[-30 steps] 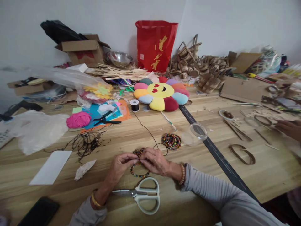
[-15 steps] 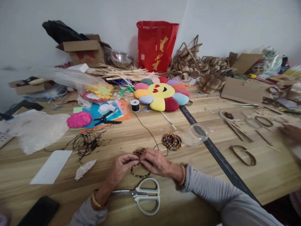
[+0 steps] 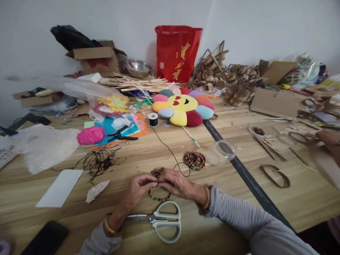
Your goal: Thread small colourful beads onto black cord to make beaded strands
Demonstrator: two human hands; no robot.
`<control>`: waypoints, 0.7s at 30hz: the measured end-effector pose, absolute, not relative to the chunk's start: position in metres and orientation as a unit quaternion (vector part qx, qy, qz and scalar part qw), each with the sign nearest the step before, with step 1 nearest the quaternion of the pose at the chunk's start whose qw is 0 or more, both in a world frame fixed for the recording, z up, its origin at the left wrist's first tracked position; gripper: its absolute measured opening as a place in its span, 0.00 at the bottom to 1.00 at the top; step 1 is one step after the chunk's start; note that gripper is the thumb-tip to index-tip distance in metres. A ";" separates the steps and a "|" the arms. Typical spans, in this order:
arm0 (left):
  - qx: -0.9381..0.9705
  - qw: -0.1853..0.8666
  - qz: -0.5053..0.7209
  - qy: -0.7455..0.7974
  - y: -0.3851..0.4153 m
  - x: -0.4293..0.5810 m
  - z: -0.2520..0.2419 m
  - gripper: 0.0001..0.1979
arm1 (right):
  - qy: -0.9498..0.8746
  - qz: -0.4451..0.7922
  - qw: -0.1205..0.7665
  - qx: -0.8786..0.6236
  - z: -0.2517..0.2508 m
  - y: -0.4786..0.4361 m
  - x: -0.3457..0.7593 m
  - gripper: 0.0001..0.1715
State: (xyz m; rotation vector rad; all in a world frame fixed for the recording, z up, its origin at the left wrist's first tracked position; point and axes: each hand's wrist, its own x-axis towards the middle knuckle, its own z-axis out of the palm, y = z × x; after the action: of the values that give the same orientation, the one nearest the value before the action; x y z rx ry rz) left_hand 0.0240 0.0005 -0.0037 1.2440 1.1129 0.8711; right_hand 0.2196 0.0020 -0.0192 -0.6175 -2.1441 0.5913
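Observation:
A string of small multicoloured beads (image 3: 159, 199) hangs in a loop below my fingertips. My left hand (image 3: 140, 186) pinches it from the left, thumb and forefinger closed. From the right my right hand (image 3: 176, 183) pinches the same spot, its fingers meeting the left ones. The exact point they grip is hidden by the fingers. Just behind my hands lies a small pile of loose beads (image 3: 157, 172). A coil of strung beads (image 3: 194, 160) rests to the right, beside black cord (image 3: 183, 167) running from a spool (image 3: 153, 120). Scissors (image 3: 166, 222) with white handles lie in front of my hands.
A phone (image 3: 45, 239), white paper (image 3: 60, 187) and tangled black cord (image 3: 99, 161) lie to the left. Behind stand a flower cushion (image 3: 183, 102) and a red bag (image 3: 177, 53). A clear lid (image 3: 224, 148) sits right. Another person's hand (image 3: 328, 137) is at the right edge.
My hands stay nearly in place, pinching the bead string, with only slight finger movement. At the right edge the other person's hand has moved a little upward and is blurred.

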 end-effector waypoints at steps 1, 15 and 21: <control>0.531 0.594 0.366 0.481 0.001 0.024 -0.003 0.05 | -0.848 0.237 0.409 -0.239 -0.019 0.002 0.219 0.06; 0.551 0.561 0.361 0.501 -0.003 0.026 0.002 0.05 | -0.857 0.254 0.387 -0.225 -0.020 0.002 0.219 0.06; 0.620 0.511 0.378 0.460 -0.005 0.026 0.002 0.02 | -0.862 0.262 0.372 -0.223 -0.016 0.002 0.221 0.06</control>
State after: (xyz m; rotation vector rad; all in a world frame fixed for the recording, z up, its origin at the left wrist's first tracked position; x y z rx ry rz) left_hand 0.0262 -0.0049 0.0016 1.4910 1.1078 0.9090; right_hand 0.2210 0.0016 -0.0163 -0.5708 -2.2102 0.6719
